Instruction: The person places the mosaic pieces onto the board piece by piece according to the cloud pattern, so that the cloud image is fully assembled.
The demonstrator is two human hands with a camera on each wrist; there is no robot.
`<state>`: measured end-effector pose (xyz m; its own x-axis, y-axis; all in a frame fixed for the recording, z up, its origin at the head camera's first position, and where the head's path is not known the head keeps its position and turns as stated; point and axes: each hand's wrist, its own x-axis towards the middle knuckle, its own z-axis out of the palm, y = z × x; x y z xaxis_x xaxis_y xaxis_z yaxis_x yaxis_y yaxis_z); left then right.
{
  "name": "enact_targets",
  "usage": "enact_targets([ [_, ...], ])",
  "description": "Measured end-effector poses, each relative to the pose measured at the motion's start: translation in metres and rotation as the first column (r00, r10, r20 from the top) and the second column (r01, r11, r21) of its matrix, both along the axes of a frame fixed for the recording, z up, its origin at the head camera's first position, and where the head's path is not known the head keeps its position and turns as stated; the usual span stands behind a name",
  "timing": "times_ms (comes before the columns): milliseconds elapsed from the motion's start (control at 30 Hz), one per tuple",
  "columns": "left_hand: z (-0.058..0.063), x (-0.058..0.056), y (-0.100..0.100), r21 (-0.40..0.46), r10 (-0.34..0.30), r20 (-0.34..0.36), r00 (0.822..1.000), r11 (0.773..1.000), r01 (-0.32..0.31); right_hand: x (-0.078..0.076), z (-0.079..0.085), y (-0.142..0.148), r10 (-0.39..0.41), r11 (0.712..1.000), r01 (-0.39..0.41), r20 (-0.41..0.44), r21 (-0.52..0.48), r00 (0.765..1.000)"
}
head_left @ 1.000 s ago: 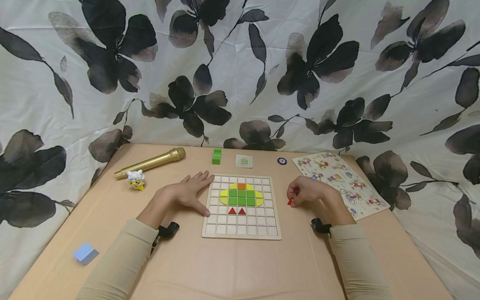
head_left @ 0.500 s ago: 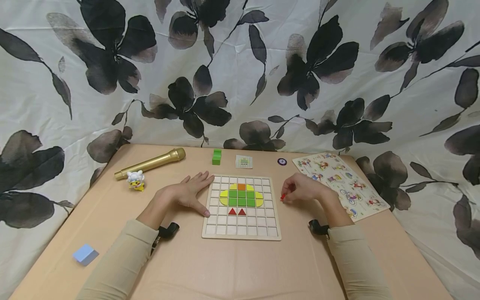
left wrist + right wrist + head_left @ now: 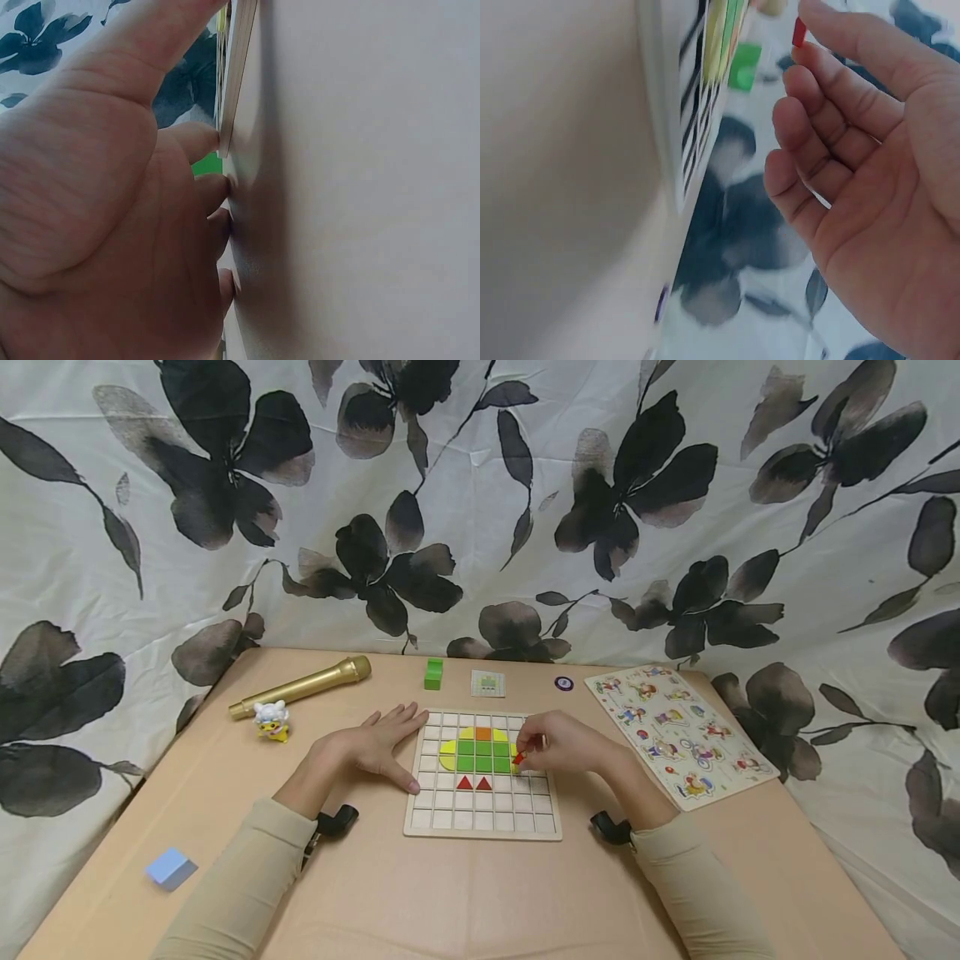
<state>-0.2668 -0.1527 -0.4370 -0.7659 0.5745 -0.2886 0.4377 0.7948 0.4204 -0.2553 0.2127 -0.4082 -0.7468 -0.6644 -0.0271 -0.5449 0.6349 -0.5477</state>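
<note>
A square grid board [image 3: 442, 819] lies in the middle of the table in the head view. On it, green squares [image 3: 483, 764] sit below an orange square [image 3: 483, 734], with yellow rounded pieces [image 3: 447, 756] at the sides. Two red triangles [image 3: 465, 783] lie side by side beneath the green. My left hand [image 3: 375, 749] rests with spread fingers, its thumb and index fingertip at the board's left edge. My right hand [image 3: 558, 742] is over the board's right side. Its thumb and index finger pinch a small red piece [image 3: 799, 32], seen edge-on in the right wrist view.
Behind the board stand a green block [image 3: 433, 675], a small printed card [image 3: 488, 683] and a dark round disc [image 3: 564, 683]. A picture board [image 3: 675, 727] lies right. To the left are a gold microphone [image 3: 300, 687], a toy figure [image 3: 272, 721] and a blue block [image 3: 172, 869].
My right hand has moved left with the red piece, from beside the board to over its right side. The left hand has stayed where it was.
</note>
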Motion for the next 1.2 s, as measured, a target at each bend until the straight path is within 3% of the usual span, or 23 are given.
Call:
enact_targets([
  [267, -0.001, -0.001, 0.0, 0.005, -0.002, -0.003, 1.0, 1.0, 0.002, 0.015, -0.001, -0.028, 0.059, 0.993, -0.058, -0.003, 0.102, 0.998],
  [733, 0.001, -0.001, 0.002, 0.005, 0.003, 0.003, 1.0, 1.0, -0.003, 0.017, -0.009, -0.034, 0.087, 0.978, -0.083, -0.009, 0.191, 0.996],
  [1200, 0.0, 0.002, 0.002, 0.007, 0.008, 0.013, 1.0, 1.0, -0.008, 0.018, -0.006, -0.026, 0.054, 0.987, -0.054, 0.006, 0.149, 0.999],
])
